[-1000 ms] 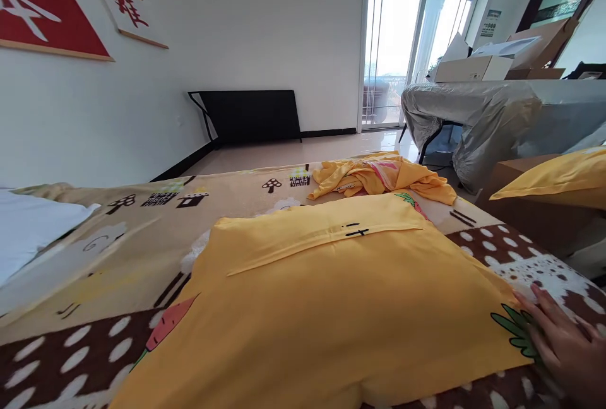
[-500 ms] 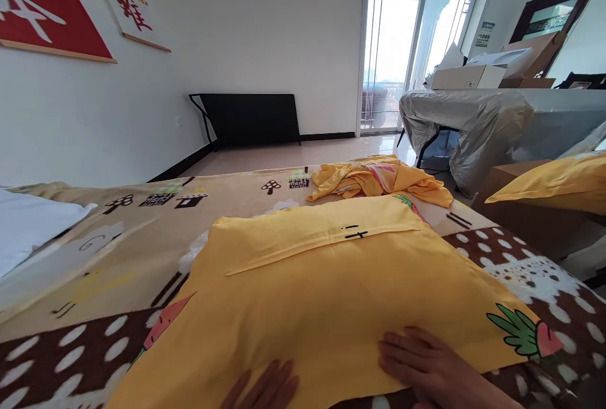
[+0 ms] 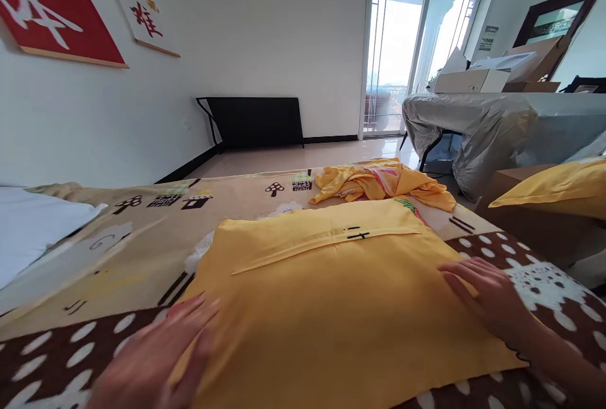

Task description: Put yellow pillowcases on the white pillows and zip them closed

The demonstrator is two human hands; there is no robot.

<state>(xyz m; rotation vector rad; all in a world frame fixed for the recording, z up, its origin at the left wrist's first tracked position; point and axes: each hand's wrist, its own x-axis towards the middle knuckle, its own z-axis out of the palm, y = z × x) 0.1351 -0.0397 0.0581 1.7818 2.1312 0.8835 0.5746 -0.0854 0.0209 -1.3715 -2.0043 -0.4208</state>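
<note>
A yellow pillow in its pillowcase (image 3: 322, 308) lies flat on the bed in front of me, with a seam flap across its upper part and a carrot print near its far right corner. My left hand (image 3: 156, 352) is at its left edge, fingers stretched out and a little blurred, covering most of the print there. Over the right edge lies my right hand (image 3: 483, 289), fingers extended, holding nothing. Whether either hand presses on the cloth or hovers just above it, I cannot tell.
Crumpled yellow cloth (image 3: 379, 178) lies beyond the pillow on the patterned blanket (image 3: 246, 194). A white pillow (image 3: 38, 226) is at far left. Another yellow pillow (image 3: 558, 188) rests on a cardboard box (image 3: 511, 219) at right. Behind stands a plastic-covered table (image 3: 473, 109) with boxes.
Both hands have moved apart and away from the pillow's near edge: the left to the left side, the right up to the right side. The pillow stays in place.
</note>
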